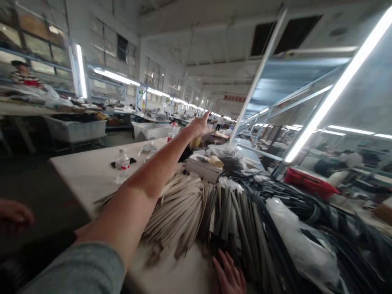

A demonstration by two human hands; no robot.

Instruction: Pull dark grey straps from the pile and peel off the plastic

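Note:
My left arm, in a grey sleeve, reaches forward across the table, and my left hand (200, 125) is raised at its far end. One finger points out ahead, the other fingers are blurred, and I see nothing held. Below the arm lies a fanned bundle of beige strips (180, 208). My right hand (228, 272) rests low at the table's front, fingers spread, beside a bundle of dark grey strips (235, 216). A pile of black strips (275, 192) continues to the right, with crumpled clear plastic (301, 239) on it.
On the table (76, 163) stand a water bottle (122, 161), a second bottle (172, 131) and a white box (202, 166). Another person's hand (15, 214) shows at the left edge. A light tube (337, 85) slants on the right, above a red crate (309, 182).

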